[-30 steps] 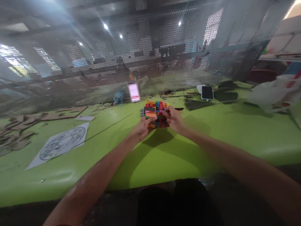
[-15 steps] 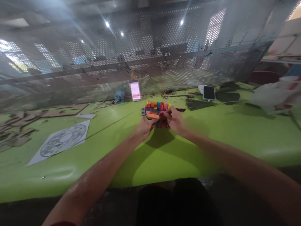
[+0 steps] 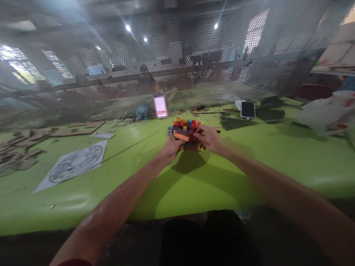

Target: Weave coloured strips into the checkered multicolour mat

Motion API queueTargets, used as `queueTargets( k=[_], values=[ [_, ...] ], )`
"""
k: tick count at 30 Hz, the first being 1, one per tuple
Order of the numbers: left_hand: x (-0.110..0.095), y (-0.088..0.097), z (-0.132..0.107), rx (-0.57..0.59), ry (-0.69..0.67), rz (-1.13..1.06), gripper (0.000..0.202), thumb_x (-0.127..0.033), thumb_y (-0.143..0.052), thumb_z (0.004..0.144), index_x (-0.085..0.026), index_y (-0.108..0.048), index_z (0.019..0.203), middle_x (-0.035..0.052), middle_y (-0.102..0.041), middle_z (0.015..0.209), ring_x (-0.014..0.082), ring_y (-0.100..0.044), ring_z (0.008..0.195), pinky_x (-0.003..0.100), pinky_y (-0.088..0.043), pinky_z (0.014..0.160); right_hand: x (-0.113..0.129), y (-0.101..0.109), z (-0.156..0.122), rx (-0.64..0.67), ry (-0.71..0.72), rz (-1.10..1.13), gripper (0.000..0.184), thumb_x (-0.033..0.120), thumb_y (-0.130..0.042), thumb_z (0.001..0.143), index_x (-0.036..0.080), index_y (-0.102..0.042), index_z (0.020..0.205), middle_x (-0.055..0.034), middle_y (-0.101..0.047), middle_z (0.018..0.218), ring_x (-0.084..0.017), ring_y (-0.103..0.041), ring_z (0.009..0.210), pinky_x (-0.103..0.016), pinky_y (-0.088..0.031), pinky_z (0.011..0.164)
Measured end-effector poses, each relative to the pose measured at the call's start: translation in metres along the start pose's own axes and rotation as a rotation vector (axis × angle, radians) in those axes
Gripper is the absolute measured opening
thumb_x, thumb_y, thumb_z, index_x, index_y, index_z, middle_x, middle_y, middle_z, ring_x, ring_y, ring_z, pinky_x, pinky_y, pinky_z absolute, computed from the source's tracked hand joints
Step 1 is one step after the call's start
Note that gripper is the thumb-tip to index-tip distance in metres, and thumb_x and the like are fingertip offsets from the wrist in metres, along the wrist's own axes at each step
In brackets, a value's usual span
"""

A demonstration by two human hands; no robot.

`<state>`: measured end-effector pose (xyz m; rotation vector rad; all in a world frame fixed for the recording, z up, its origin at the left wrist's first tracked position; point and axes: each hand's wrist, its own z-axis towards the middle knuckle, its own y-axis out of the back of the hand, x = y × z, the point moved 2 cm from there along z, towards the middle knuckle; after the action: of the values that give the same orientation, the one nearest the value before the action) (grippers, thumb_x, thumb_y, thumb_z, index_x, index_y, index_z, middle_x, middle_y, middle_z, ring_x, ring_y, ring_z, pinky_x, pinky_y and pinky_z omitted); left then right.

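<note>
Woven piece: held over green table; probably light, springy, easily creased; best gripped by side edges.
Left hand: clamped on its lower left, by orange strip.
Right hand: fingertips closed on its right side.
Plastic bag: contents not discernible.

No text can be read: not on the pixelated screen beyond the fingers, the patterned sheet to their left or the bag to their right.
</note>
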<state>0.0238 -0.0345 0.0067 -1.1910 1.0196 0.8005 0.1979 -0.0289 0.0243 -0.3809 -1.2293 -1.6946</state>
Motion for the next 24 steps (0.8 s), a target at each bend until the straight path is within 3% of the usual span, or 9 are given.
queueTargets(
  k=[6,10,14,24],
  values=[
    [-0.002,-0.001,-0.001,-0.014,0.003,-0.011,0.038,-0.018,-0.095,0.059,-0.015,-0.076,0.092,0.0076,-0.08,0.091,0.025,-0.076,0.088,0.041,-0.062,0.089,-0.004,0.001,0.005,0.015,0.032,-0.122,0.028,0.042,-0.058,0.093,0.023,-0.046,0.076,-0.0019,-0.055,0.068,-0.017,-0.046,0.061,-0.03,-0.029,0.058],
    [-0.006,-0.002,-0.004,0.037,-0.022,0.008,0.048,-0.026,-0.1,0.053,-0.015,-0.077,0.094,0.009,-0.081,0.092,0.0276,-0.077,0.091,0.041,-0.062,0.088,-0.004,-0.003,0.003,-0.024,-0.009,-0.029,0.034,0.052,-0.058,0.092,0.024,-0.045,0.078,0.0007,-0.05,0.066,-0.016,-0.043,0.061,-0.029,-0.029,0.056],
    [-0.009,-0.002,-0.005,0.071,-0.022,-0.001,0.051,-0.03,-0.1,0.054,-0.013,-0.077,0.097,0.0111,-0.081,0.096,0.0289,-0.077,0.095,0.042,-0.061,0.092,0.002,-0.005,0.0,-0.107,-0.046,0.015,0.032,0.05,-0.058,0.093,0.024,-0.045,0.078,0.0003,-0.05,0.066,-0.018,-0.046,0.063,-0.03,-0.031,0.058],
    [-0.005,-0.001,-0.003,0.079,0.105,-0.109,0.033,-0.014,-0.089,0.068,-0.012,-0.076,0.098,0.0122,-0.08,0.097,0.0269,-0.076,0.098,0.046,-0.057,0.101,0.012,-0.008,-0.008,-0.267,0.041,-0.067,0.029,0.049,-0.053,0.094,0.025,-0.045,0.079,0.0004,-0.051,0.066,-0.018,-0.043,0.062,-0.032,-0.035,0.063]
  ],
)
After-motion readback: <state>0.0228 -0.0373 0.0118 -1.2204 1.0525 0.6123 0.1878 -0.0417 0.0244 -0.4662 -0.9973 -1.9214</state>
